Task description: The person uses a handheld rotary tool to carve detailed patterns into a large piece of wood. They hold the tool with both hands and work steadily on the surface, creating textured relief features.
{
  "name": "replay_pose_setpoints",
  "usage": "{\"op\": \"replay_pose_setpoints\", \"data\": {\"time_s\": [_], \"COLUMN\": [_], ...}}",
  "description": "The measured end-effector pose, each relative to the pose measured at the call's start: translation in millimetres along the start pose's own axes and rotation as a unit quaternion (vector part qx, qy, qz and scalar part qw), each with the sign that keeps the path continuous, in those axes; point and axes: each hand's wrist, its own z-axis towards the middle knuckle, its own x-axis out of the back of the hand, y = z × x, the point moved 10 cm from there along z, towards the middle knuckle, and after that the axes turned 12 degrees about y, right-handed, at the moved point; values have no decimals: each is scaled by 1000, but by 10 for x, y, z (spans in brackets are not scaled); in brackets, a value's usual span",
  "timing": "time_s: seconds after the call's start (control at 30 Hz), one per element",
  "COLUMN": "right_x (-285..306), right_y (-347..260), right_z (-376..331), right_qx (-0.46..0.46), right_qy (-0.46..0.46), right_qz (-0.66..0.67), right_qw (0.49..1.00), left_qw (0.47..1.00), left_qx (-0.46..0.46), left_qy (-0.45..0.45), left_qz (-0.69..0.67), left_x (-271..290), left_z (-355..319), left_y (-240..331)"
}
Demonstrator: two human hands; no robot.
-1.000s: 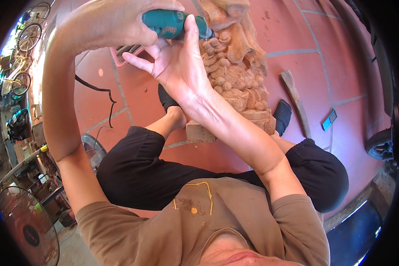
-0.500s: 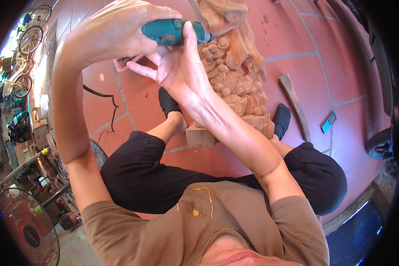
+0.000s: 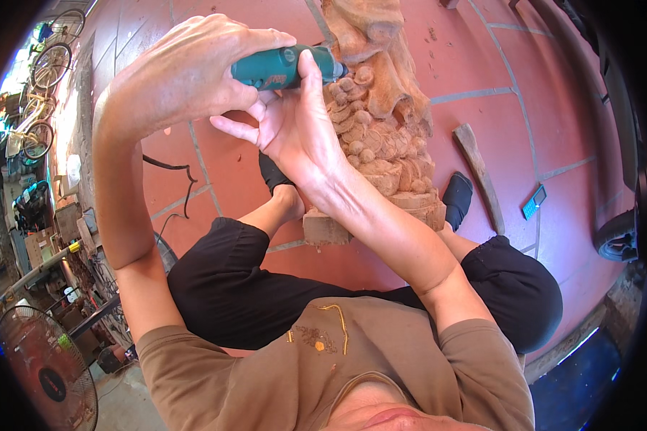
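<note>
"Red tiles (image 3: 474,50) make up the floor. What stands along the left side?"

"Bicycles (image 3: 49,63) up at the back, a fan (image 3: 52,384) at the bottom, and clutter (image 3: 43,244) between. Next comes a dark cord (image 3: 167,166) on the tiles, partly hidden by the left forearm (image 3: 118,194)."

"And the hands?"

"The left hand (image 3: 187,68) has its fingers (image 3: 272,38) closed around the back of a green power tool (image 3: 266,70). Just beside it, the right hand (image 3: 291,133) holds the front end, thumb across it; the little finger sticks out, and the others are partly hidden."

"Where does the tool point?"

"At a wood carving (image 3: 384,144) on the floor, between the two feet (image 3: 458,197). The tip sits right by the carved wood; whether they touch, I can't tell."

"Anything blocking it?"

"The right forearm (image 3: 388,208) passes in front of its lower end and covers part of the base."

"Farther right?"

"A wooden stick (image 3: 478,176), then a small blue phone (image 3: 534,202), and a dark wheel (image 3: 617,237) near the edge."
</note>
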Motion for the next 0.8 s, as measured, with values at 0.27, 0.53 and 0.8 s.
{"op": "replay_pose_setpoints", "data": {"time_s": [0.27, 0.53, 0.8], "right_x": [-4, -17, 33], "right_y": [50, 84, 49], "right_z": [-34, -52, -2], "right_qx": [-14, -23, -23], "right_qy": [5, 11, 7], "right_qz": [-5, -6, -16], "right_qw": [1000, 1000, 1000], "left_qw": [998, 999, 997], "left_qx": [-6, -5, -4], "left_qy": [50, 28, 63], "left_qz": [-27, -38, -36], "left_x": [72, 54, 52], "left_z": [-30, -116, -71], "left_y": [79, 3, 15]}}
